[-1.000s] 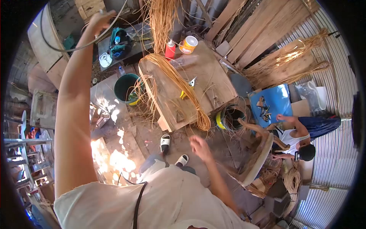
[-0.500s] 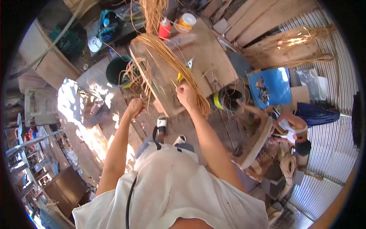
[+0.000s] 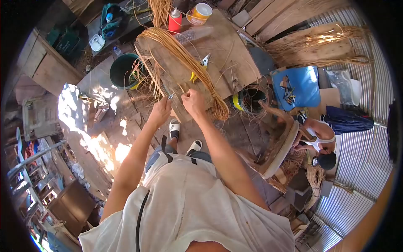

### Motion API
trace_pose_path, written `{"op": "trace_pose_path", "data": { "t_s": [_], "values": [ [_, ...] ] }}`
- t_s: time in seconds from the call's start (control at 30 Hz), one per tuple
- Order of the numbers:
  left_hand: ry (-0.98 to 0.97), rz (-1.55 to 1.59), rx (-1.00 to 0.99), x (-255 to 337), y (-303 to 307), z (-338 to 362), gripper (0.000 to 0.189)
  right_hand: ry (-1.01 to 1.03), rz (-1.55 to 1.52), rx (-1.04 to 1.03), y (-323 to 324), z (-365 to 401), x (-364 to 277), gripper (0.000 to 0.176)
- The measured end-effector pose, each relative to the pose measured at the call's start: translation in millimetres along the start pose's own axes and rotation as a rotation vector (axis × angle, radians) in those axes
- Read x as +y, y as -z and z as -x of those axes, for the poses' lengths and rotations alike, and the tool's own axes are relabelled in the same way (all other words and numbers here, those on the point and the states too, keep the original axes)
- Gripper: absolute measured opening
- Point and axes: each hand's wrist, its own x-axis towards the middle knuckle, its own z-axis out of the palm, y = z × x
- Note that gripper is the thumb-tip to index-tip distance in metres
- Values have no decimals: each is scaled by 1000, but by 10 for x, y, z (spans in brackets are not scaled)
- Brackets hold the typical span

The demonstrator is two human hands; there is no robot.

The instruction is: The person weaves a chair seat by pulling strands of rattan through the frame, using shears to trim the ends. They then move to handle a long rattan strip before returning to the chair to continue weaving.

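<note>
Head view: both hands are at the near edge of the wooden table [image 3: 235,50]. The right hand [image 3: 193,102] is a fist around a few cane strands [image 3: 197,71]. The left hand [image 3: 159,112] is curled shut, maybe on something small and shiny. The strands lie in a long bunch across the table. They look light, thin and springy. It seems best to pinch them tight near the loose ends.

Left hand [image 3: 159,112] just beside right hand [image 3: 192,102], wooden table [image 3: 228,52] edge, right hand gripping rattan strands [image 3: 200,74]
</note>
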Motion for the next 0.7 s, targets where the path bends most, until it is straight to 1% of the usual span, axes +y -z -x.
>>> {"op": "trace_pose_path", "data": {
  "t_s": [0.03, 0.1, 0.17, 0.23, 0.3, 0.33, 0.4, 0.43, 0.5, 0.6, 0.67, 0.7],
  "values": [
    [-70, -96, 16, -13, -32, -20, 27, -4, 0, -3, -23, 39, 91, 22],
    [-70, -119, -16, 25, -86, -50, 27, 57, 34, 70, -17, 199, 237, 20],
    [-71, -140, -52, 92, -137, -69, 26, 22, 59, 72, 23, 403, 325, 20],
    [-81, -236, -60, 83, -228, -96, 29, -12, 86, 76, 41, 498, 385, 19],
    [-66, -226, -90, 77, -278, -123, 30, 70, 41, 112, 24, 501, 372, 18],
    [-48, -259, -101, 78, -305, -123, 30, 67, 39, 112, 23, 496, 357, 18],
    [-31, -295, -117, 142, -328, -101, 29, 157, 162, 127, 20, 472, 346, 17],
    [-26, -319, -137, 202, -318, -99, 30, 154, 160, 130, 20, 454, 352, 17],
    [-20, -342, -157, 270, -346, -87, 30, 218, 206, 94, 24, 432, 363, 17],
    [-27, -376, -140, 274, -400, -146, 27, 275, 191, 100, 20, 400, 365, 17],
    [-109, -502, -161, 264, -427, -153, 23, 280, 207, 86, 17, 374, 372, 17],
    [-108, -503, -161, 271, -452, -149, 23, 286, 226, 73, 17, 368, 387, 17]
  ]
}}
